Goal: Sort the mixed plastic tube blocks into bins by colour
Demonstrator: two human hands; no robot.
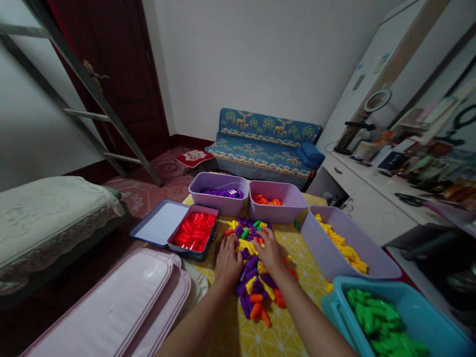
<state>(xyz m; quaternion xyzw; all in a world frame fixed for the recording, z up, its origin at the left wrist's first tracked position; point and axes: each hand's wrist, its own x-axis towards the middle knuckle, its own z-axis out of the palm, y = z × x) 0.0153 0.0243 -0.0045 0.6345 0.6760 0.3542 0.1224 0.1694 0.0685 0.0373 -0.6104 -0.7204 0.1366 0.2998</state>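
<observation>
A mixed pile of small plastic pieces [252, 270], in purple, yellow, orange and green, lies on a yellow patterned tablecloth [303, 255]. At its left edge rests my left hand [228, 259], fingers stretched forward and touching or close to the pieces. My right hand [270, 250] reaches over the pile's right side with fingers apart, against orange and yellow pieces. Neither hand visibly lifts a piece. Beyond the hands stand a lilac bin [219, 202] with purple pieces and a second lilac bin [277, 210] with orange ones. An open hinged box [191, 253] to the left contains red pieces.
At right are a lilac bin [323, 253] of yellow pieces and a turquoise bin [336, 317] of green ones. Stacked pale pink lids [111, 302] lie at left. Farther off are a blue sofa [260, 146], a ladder [87, 94], a bed [52, 218] and a cluttered white dresser [372, 191].
</observation>
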